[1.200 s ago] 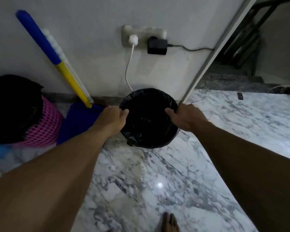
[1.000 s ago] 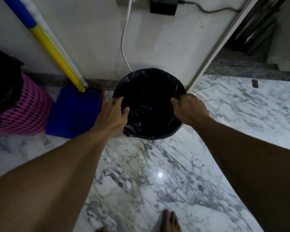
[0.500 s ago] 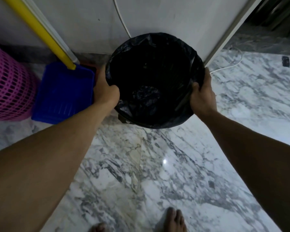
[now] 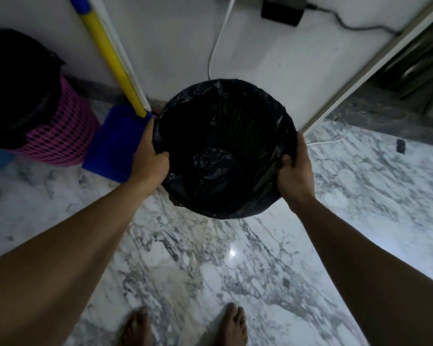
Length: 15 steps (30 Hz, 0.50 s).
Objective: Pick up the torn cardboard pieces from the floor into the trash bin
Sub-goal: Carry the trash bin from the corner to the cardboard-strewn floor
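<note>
A round trash bin (image 4: 273, 113) lined with a black plastic bag fills the middle of the view, its mouth facing me. My left hand (image 4: 149, 156) grips its left rim, thumb curled over the edge. On the right rim my right hand (image 4: 295, 168) grips the same way. Inside the bin only crumpled black liner shows at the bottom. No cardboard pieces are in view.
A pink mesh basket (image 4: 60, 136) holding something black stands at the left, a blue dustpan (image 4: 115, 143) and a yellow-and-blue handle (image 4: 110, 56) beside it against the white wall. A white cable (image 4: 215, 43) hangs behind the bin. My bare feet (image 4: 185, 325) stand on marble floor.
Both hands shifted from the near edge to the sides of the rim and the bin has come closer to me and away from the wall.
</note>
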Each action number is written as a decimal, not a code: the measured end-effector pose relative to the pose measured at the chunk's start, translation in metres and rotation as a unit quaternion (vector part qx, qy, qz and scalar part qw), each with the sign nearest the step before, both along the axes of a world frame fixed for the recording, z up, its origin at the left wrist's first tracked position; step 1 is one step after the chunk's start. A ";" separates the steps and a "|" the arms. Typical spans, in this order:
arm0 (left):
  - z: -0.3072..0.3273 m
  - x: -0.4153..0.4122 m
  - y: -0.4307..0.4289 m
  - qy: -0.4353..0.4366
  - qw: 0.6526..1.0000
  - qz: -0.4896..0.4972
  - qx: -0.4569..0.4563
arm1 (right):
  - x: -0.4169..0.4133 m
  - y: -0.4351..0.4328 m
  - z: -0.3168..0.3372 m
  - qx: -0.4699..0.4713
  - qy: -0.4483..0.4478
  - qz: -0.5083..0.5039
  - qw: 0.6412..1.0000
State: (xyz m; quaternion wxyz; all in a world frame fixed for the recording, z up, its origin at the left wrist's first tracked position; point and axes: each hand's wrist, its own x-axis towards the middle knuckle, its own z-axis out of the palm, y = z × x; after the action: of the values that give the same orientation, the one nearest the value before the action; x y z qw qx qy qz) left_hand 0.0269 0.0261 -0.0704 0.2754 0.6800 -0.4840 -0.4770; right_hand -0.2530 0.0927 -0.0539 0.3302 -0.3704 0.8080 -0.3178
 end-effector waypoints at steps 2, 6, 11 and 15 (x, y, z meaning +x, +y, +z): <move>0.031 0.023 0.015 0.011 1.000 0.025 0.004 | 0.014 -0.002 0.032 -0.006 -0.008 0.026 1.000; 0.085 0.079 0.049 0.035 0.997 0.049 -0.039 | 0.053 -0.009 0.092 -0.037 -0.008 0.090 0.995; 0.165 0.143 0.103 0.040 0.991 0.118 -0.054 | 0.123 -0.004 0.163 -0.060 -0.023 0.173 0.983; 0.222 0.208 0.146 0.054 0.981 0.179 -0.047 | 0.188 0.010 0.218 -0.072 -0.030 0.223 0.972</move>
State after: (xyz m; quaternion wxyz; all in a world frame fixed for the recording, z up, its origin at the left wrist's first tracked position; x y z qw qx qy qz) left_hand 0.2353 0.1718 0.1511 0.4135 0.7153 -0.3607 -0.4327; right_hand -0.0653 0.1028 0.1637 0.3890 -0.5541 0.6700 -0.3046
